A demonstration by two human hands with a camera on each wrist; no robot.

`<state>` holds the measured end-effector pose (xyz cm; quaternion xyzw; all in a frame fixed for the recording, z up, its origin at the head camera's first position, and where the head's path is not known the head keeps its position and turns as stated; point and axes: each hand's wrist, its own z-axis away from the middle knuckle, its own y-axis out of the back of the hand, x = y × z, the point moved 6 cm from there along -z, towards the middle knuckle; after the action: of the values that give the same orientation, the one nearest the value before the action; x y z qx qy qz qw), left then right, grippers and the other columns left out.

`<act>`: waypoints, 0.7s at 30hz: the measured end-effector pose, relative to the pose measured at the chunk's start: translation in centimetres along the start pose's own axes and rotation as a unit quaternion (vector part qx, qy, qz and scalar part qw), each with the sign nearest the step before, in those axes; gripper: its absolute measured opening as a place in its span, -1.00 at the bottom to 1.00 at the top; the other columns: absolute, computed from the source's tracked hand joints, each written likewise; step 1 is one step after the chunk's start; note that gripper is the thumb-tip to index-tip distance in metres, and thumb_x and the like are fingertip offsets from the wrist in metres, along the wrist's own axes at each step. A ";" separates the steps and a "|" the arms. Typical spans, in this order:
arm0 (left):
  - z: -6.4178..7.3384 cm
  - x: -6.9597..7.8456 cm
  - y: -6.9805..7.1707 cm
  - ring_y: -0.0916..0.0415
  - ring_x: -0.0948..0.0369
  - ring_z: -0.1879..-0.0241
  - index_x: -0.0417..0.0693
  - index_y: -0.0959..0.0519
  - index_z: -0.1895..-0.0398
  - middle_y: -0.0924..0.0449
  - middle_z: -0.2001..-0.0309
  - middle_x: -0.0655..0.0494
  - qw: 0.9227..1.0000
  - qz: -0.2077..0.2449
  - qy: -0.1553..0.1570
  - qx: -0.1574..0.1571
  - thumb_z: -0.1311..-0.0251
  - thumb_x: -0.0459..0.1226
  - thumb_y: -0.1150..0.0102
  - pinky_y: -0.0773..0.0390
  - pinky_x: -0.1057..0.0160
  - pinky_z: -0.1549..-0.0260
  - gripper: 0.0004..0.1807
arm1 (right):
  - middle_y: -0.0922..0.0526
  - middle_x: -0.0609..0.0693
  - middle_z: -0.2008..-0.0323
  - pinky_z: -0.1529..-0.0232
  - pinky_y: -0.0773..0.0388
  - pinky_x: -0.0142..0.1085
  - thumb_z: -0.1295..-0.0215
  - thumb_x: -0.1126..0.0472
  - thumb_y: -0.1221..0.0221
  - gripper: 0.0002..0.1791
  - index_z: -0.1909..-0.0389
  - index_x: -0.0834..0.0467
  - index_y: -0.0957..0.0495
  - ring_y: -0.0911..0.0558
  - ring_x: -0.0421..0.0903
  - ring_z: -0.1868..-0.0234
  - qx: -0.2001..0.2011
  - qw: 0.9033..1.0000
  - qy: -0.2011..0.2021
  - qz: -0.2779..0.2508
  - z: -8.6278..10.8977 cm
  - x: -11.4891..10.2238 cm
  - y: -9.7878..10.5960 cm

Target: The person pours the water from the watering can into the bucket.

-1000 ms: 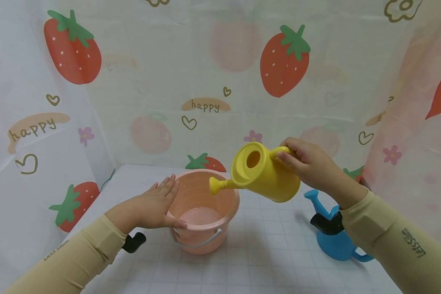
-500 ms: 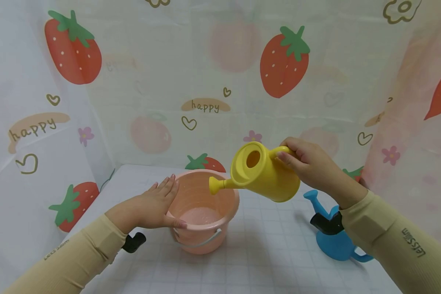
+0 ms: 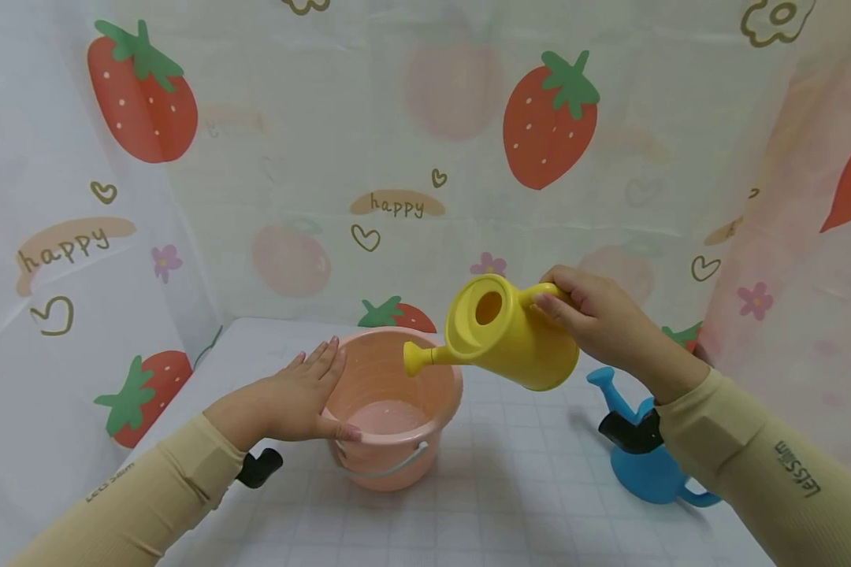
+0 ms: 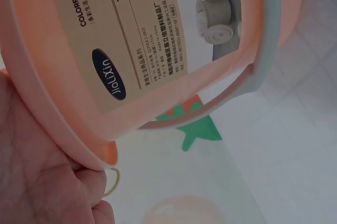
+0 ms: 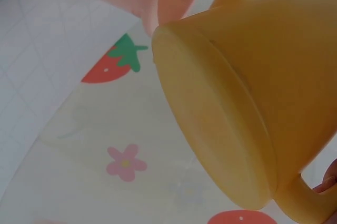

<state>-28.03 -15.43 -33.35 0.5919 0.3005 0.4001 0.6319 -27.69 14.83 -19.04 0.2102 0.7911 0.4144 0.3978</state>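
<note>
My right hand grips the handle of a yellow watering can, its fingers wrapped over the top. The can is held in the air, tilted to the left, with its spout head over a pink bucket. In the right wrist view the can's round base faces the camera. My left hand rests on the bucket's left rim, fingers straight and thumb along the front. The left wrist view shows the palm against the rim and a printed label on the bucket's side.
A blue watering can stands on the table at the right, partly behind my right forearm and a black wrist mount. The white checked tabletop meets a strawberry-print curtain at the back and sides. The bucket's grey handle hangs in front.
</note>
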 end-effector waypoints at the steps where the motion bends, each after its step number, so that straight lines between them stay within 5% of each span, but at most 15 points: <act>1: 0.0 0.0 0.0 0.31 -0.14 -0.39 -0.39 0.14 -0.37 0.30 -0.40 -0.30 1.000 0.000 -0.001 0.000 0.24 0.55 0.22 0.13 -0.14 -0.27 0.37 | -0.51 -0.01 0.41 0.37 -0.51 -0.27 -0.35 0.09 -0.01 -0.80 0.26 0.15 -0.46 -0.46 -0.07 0.39 0.000 1.000 0.001 0.000 0.0 0.0 0.0; 21: -0.1 0.0 -0.1 0.32 -0.12 -0.39 -0.37 0.15 -0.38 0.32 -0.41 -0.28 1.000 -0.004 0.004 -0.002 0.23 0.55 0.23 0.14 -0.13 -0.28 0.36 | -0.52 0.00 0.40 0.37 -0.51 -0.28 -0.35 0.08 -0.02 -0.79 0.25 0.15 -0.47 -0.47 -0.07 0.39 0.000 1.000 -0.002 0.005 0.0 0.1 -0.1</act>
<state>-28.11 -15.38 -33.48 0.5878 0.3043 0.4009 0.6334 -27.73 14.83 -19.21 0.2157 0.7892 0.4156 0.3973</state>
